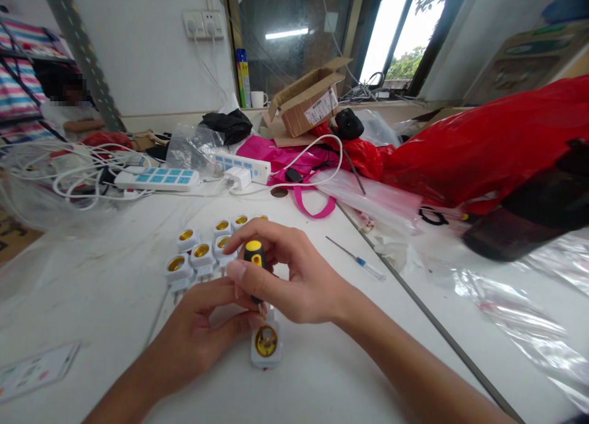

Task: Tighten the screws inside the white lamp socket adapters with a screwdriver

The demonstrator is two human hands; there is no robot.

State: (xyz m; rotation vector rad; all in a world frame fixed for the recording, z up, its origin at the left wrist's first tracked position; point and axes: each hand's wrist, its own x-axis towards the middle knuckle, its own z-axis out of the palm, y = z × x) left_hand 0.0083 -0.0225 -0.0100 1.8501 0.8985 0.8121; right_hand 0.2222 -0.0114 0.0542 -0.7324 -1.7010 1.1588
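A white lamp socket (pixel 265 345) with a brass-coloured threaded opening rests on the table in front of me. My left hand (pixel 202 329) is closed at its far edge, thumb and fingers pinched there; the exact contact is partly hidden. Between the fingers of my right hand (pixel 294 277) is a screwdriver (pixel 254 255) with a black and yellow handle, held upright. Its shaft points down beside my left thumb to the socket's far side, and its tip is out of sight. Just beyond my hands, several similar lamp sockets (pixel 201 252) stand grouped, some covered by my right fingers.
A thin rod with a blue collar (pixel 360 261) lies to the right. Power strips (pixel 159 178), tangled white cables (pixel 92 166) and a pink bag (pixel 317 208) line the back. A dark bottle (pixel 519 209) lies at right; a card (pixel 39 370) at left. A person (pixel 76 114) sits far left.
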